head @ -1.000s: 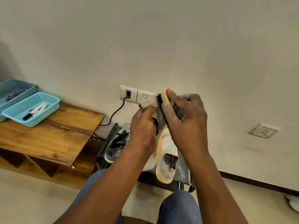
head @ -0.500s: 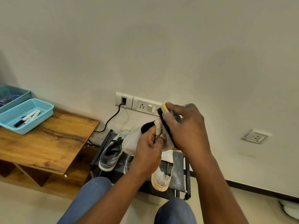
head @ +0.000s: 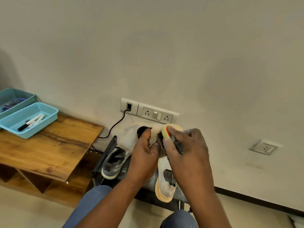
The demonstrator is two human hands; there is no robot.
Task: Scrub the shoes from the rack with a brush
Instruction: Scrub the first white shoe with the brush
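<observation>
Left hand [head: 144,155] grips the collar of a grey slip-on shoe [head: 130,135] held above the rack [head: 107,155]; right hand [head: 185,150] clasps the yellow-backed brush [head: 166,131] against the shoe's right side.

Since a second ago the held shoe [head: 131,137] has turned from toe-up to lying across the middle of the frame, its dark opening now showing upward. The left hand [head: 144,155] has shifted to pinch the shoe's collar. The right hand [head: 185,150] has carried the brush [head: 166,132] lower, against the shoe's right end.
</observation>
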